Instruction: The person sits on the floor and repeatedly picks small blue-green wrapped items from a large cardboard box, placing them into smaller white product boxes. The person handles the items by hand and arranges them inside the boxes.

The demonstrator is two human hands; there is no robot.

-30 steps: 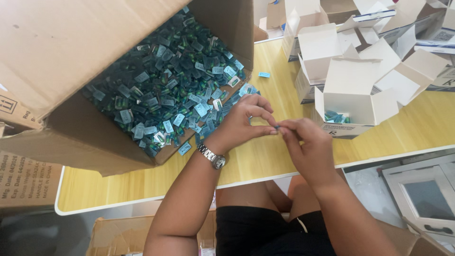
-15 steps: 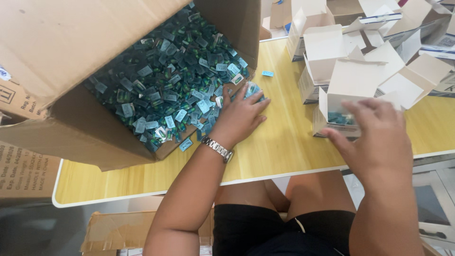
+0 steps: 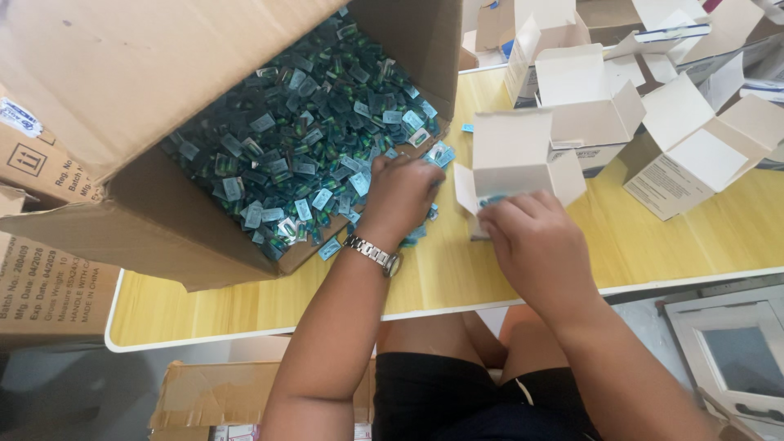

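Yellow tabletop (image 3: 490, 269), crowded with boxes. My left hand (image 3: 400, 192) lies spread on the packets (image 3: 327, 155) spilling from the carton (image 3: 163, 220). Right hand (image 3: 535, 241) grips the small white box (image 3: 514, 159). Best to pinch few packets, keep box steady.

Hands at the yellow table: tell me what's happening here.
A person's left hand rests on the heap of small blue-green packets spilling from a big cardboard box tipped on its side. The right hand is at the mouth of a small open white carton on the table, with a few packets inside. More open cartons stand behind.
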